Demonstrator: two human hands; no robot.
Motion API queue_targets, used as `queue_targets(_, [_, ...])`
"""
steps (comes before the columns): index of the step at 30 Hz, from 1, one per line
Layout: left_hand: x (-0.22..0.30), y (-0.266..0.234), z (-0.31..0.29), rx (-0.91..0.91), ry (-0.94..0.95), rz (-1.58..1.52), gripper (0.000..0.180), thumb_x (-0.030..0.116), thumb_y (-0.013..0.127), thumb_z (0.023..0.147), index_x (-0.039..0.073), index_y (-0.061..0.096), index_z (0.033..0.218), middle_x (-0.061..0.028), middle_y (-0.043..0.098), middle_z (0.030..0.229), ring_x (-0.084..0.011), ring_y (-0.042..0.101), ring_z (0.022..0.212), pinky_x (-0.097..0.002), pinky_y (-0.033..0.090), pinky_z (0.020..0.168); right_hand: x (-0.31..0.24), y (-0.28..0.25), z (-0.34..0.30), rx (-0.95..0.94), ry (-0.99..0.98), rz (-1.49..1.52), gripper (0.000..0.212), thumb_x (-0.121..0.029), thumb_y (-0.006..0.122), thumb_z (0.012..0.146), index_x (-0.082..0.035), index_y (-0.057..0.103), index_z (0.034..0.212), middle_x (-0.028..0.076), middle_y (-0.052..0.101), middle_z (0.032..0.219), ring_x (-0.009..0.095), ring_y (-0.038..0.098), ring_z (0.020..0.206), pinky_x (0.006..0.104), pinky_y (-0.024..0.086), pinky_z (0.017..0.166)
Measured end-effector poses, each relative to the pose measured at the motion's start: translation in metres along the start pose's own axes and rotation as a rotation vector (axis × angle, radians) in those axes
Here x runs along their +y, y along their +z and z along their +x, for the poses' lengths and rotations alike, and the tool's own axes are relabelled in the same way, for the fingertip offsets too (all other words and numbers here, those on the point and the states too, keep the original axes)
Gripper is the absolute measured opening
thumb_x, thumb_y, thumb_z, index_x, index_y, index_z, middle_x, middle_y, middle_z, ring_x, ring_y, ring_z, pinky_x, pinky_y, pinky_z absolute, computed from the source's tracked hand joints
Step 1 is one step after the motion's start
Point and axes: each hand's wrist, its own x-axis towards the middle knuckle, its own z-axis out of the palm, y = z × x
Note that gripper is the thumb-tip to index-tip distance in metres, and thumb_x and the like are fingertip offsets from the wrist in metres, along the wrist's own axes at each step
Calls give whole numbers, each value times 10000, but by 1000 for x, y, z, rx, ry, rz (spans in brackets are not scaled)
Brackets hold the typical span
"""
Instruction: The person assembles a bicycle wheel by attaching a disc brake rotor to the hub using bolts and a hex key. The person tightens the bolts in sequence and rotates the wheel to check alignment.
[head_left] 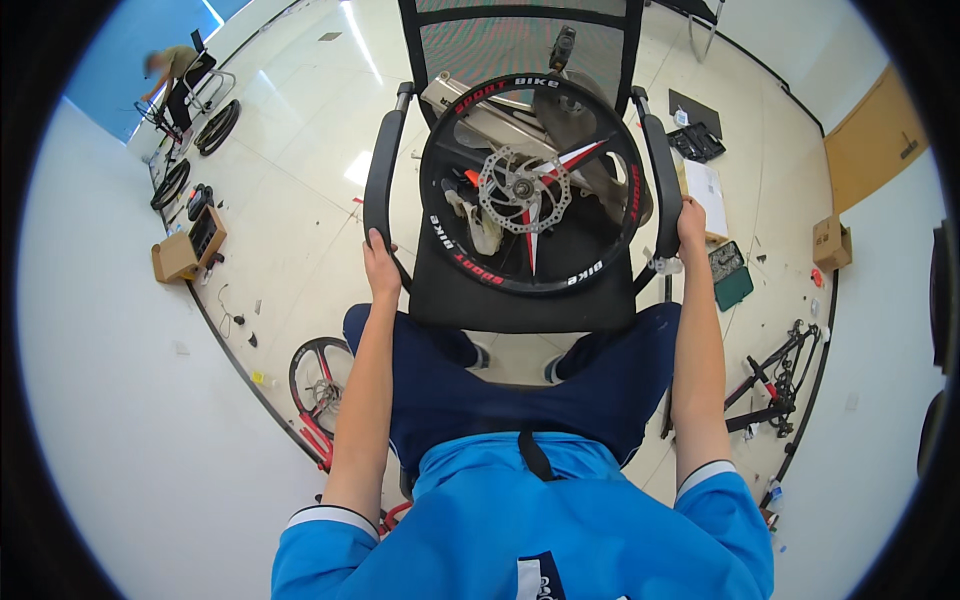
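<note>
In front of me stands a black office chair (pixel 480 312) with a mesh back. Its seat bears a black bicycle wheel (pixel 437 245) with red and white markings and wide spokes, lying flat. A silver disc brake rotor (pixel 497 208) is fixed at the wheel's hub. My left hand (pixel 381 266) is closed on the front end of the left armrest (pixel 380 175). Around the right armrest (pixel 661 180) closes my right hand (pixel 691 226). Partly hidden under the wheel lie silver-grey metal parts (pixel 460 97) and a whitish crumpled piece (pixel 484 236).
A red bicycle's three-spoke wheel (pixel 318 372) is beside my left arm. At right a dark bicycle frame (pixel 775 385) lies near the wall, with a green tool case (pixel 733 287) and a cardboard box (pixel 831 243) beyond. At far left a person (pixel 180 75) sits near loose tyres (pixel 217 128).
</note>
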Motion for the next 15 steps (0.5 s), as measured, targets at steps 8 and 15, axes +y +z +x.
queue_targets(8, [-30, 61, -3, -76, 70, -113, 562, 567, 385, 1046, 33, 553, 995, -34, 549, 817, -147, 501, 763, -299, 405, 740, 45, -51, 63, 15, 90, 107, 345, -233, 444, 968, 16, 672, 1036, 106, 683, 872, 209, 659, 747, 369, 519, 679])
queue_targets(15, [-40, 59, -5, -66, 82, -51, 570, 545, 392, 1046, -5, 537, 1069, -88, 583, 856, -194, 558, 817, -332, 449, 804, 57, -46, 46, 17, 152, 58, 350, -218, 422, 972, 37, 658, 1011, 114, 660, 836, 210, 634, 695, 369, 510, 614])
